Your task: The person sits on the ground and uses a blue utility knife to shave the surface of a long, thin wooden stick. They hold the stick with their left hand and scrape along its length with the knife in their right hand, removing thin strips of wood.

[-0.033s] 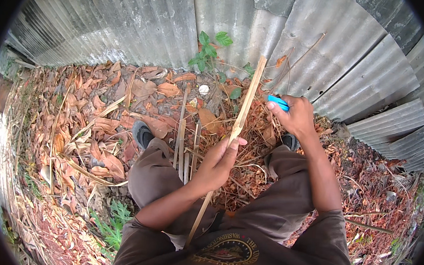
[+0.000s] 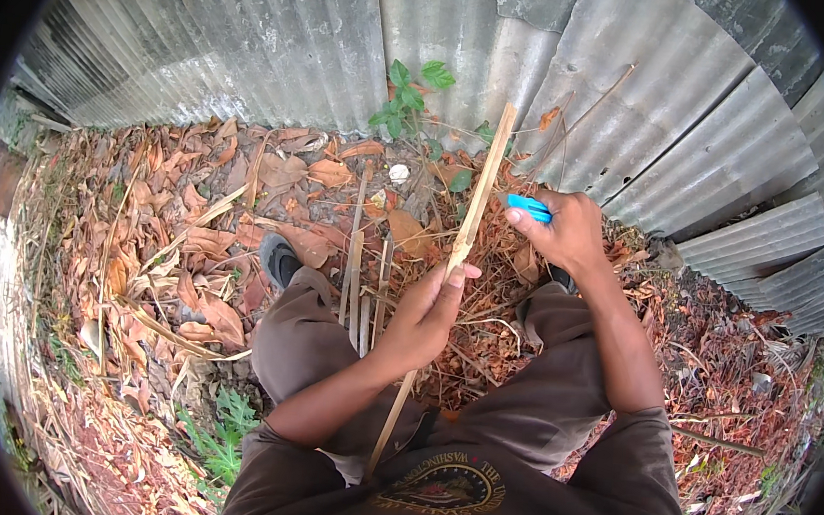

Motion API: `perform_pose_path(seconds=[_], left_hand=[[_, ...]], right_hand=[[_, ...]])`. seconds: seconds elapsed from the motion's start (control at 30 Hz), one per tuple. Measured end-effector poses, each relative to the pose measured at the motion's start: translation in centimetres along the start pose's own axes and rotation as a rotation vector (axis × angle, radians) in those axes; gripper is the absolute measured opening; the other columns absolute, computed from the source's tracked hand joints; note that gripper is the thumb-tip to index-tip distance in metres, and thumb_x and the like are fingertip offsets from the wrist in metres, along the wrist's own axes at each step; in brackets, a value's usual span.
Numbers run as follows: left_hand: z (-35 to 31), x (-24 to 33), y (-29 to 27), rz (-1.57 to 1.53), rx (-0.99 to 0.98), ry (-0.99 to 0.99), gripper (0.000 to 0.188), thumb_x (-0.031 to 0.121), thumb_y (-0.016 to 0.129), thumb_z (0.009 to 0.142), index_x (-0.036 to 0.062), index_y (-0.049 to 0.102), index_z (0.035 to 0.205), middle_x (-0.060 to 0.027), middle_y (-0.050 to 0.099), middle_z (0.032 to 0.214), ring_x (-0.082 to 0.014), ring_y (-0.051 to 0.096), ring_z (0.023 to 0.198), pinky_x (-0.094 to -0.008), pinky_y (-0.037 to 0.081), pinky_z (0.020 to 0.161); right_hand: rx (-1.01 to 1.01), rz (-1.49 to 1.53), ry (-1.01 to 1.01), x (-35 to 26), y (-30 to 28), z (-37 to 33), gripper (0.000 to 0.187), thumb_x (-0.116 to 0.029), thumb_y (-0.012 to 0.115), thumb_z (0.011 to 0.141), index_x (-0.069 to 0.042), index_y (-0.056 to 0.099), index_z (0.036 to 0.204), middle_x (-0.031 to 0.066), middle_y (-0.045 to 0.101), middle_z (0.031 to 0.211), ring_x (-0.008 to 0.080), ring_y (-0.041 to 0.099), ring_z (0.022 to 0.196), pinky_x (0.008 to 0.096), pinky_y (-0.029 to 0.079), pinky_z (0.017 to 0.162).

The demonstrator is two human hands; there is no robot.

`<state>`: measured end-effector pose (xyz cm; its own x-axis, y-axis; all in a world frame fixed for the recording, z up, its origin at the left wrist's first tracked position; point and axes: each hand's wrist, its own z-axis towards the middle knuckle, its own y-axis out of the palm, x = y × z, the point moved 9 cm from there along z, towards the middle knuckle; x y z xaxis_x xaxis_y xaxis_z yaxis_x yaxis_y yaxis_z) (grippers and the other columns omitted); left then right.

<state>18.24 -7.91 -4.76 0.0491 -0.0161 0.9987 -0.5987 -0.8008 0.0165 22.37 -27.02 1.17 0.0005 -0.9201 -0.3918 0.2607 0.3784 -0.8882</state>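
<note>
My left hand (image 2: 427,312) is closed around the middle of a long thin pale wooden strip (image 2: 484,181). The strip slants from my lap up toward the metal wall. To the right of the strip's upper part, my right hand (image 2: 568,236) grips a small blue-handled tool (image 2: 529,207); its blade is hidden. The tool sits close to the strip, but I cannot tell whether they touch. Several similar strips (image 2: 364,283) lie on the ground between my knees.
A corrugated metal wall (image 2: 284,34) stands ahead and curves round to the right. Dry brown leaves (image 2: 191,240) and twigs cover the ground. A small green plant (image 2: 410,98) grows at the wall's foot, with a white pebble-like thing (image 2: 398,171) below it. My left shoe (image 2: 279,259) rests among the leaves.
</note>
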Motion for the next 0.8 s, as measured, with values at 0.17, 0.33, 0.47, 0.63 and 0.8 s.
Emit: perform_pose_path(seconds=[0.17, 0.33, 0.47, 0.63, 0.8], left_hand=[[0.3, 1.1, -0.6, 0.080, 0.061, 0.056, 0.034, 0.026, 0.035, 0.104, 0.0001, 0.051, 0.120, -0.0006, 0.043, 0.064, -0.0122, 0.042, 0.055, -0.0284, 0.035, 0.055], [-0.2, 3.3, 0.0, 0.401, 0.075, 0.079, 0.032, 0.025, 0.038, 0.103, -0.0011, 0.050, 0.118, -0.0122, 0.052, 0.065, -0.0275, 0.054, 0.057, -0.0389, 0.041, 0.056], [-1.0, 2.7, 0.4, 0.444, 0.036, 0.044, 0.031, 0.024, 0.040, 0.102, 0.0005, 0.051, 0.120, -0.0109, 0.048, 0.063, -0.0224, 0.051, 0.053, -0.0369, 0.038, 0.053], [-1.1, 2.5, -0.8, 0.529, 0.075, 0.079, 0.030, 0.020, 0.043, 0.099, -0.0035, 0.047, 0.118, -0.0191, 0.056, 0.061, -0.0388, 0.060, 0.058, -0.0485, 0.043, 0.054], [-1.7, 2.9, -0.8, 0.600, 0.086, 0.111, 0.026, 0.018, 0.044, 0.099, -0.0036, 0.045, 0.114, -0.0184, 0.054, 0.056, -0.0394, 0.058, 0.054, -0.0493, 0.042, 0.050]], right_hand=[[0.012, 0.023, -0.194, -3.8, 1.7, -1.2, 0.062, -0.067, 0.065, 0.071, -0.007, 0.062, 0.059, 0.0105, 0.053, 0.049, 0.0333, 0.057, 0.048, 0.0432, 0.044, 0.048], [0.071, -0.018, -0.079, -1.6, 0.5, 0.6, 0.065, -0.070, 0.062, 0.073, -0.007, 0.062, 0.058, 0.0112, 0.054, 0.049, 0.0331, 0.058, 0.048, 0.0431, 0.045, 0.049], [0.080, -0.091, 0.045, 1.5, -0.1, 2.4, 0.068, -0.075, 0.059, 0.073, -0.009, 0.065, 0.060, 0.0098, 0.054, 0.046, 0.0302, 0.060, 0.047, 0.0416, 0.047, 0.048], [-0.051, 0.001, -0.218, -3.6, 3.3, -2.2, 0.062, -0.071, 0.060, 0.073, -0.011, 0.062, 0.058, 0.0092, 0.052, 0.048, 0.0319, 0.056, 0.046, 0.0421, 0.044, 0.048], [0.079, -0.055, -0.352, -4.0, 2.0, -0.7, 0.065, -0.071, 0.065, 0.069, -0.007, 0.058, 0.057, 0.0091, 0.049, 0.046, 0.0317, 0.055, 0.045, 0.0425, 0.043, 0.046]])
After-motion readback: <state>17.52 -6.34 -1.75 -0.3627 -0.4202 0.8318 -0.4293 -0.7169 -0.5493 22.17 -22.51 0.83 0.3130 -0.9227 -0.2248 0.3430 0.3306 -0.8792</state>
